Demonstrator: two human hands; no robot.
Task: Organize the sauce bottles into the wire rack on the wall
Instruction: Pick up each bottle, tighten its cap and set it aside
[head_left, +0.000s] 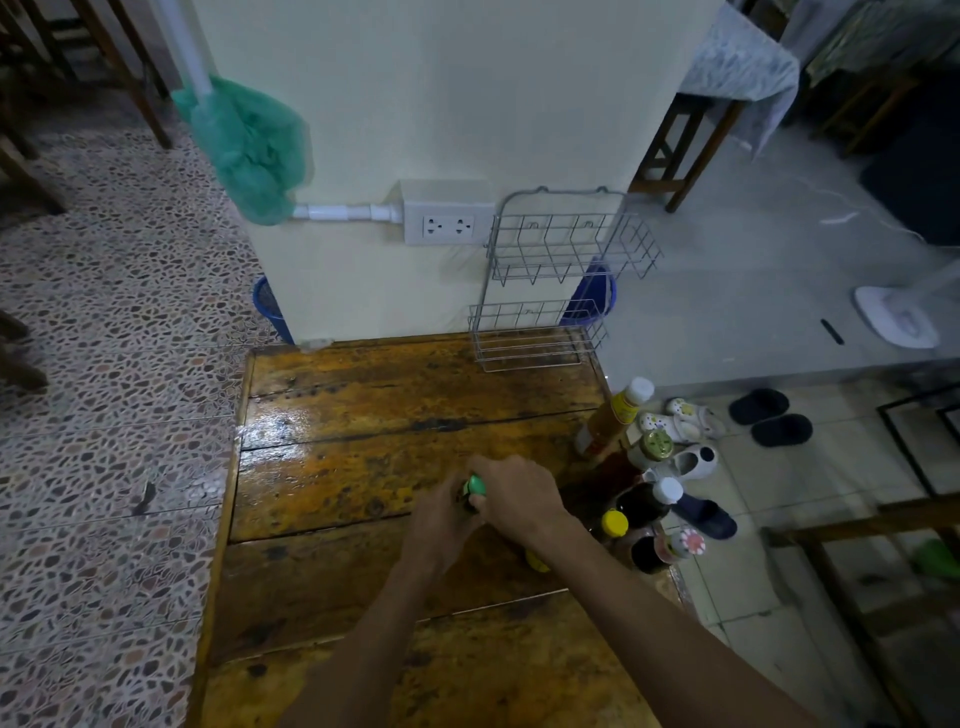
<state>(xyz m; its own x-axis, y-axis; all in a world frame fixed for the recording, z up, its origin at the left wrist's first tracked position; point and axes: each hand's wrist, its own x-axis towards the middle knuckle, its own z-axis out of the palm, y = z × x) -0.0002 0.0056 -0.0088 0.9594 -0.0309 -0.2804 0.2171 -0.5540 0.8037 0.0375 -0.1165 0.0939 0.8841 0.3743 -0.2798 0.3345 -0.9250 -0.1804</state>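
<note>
A two-tier wire rack (558, 275) hangs on the pale wall above the far edge of the wooden table (363, 415); both tiers hold nothing. Near the table's middle stands a dark bottle with a green cap (475, 486). My left hand (441, 525) grips its body, and my right hand (511, 496) closes over its neck beside the cap. Several sauce bottles stand clustered at the table's right edge, among them a tall orange bottle with a white cap (615, 415), a gold-lidded one (652, 449) and a yellow-capped one (613, 525).
A double wall socket (449, 226) sits left of the rack. A green net bag (249, 150) hangs on a white pipe. Blue bins (592, 296) stand behind the table. Sandals and slippers (769, 415) lie on the floor to the right, near a white fan base (893, 317).
</note>
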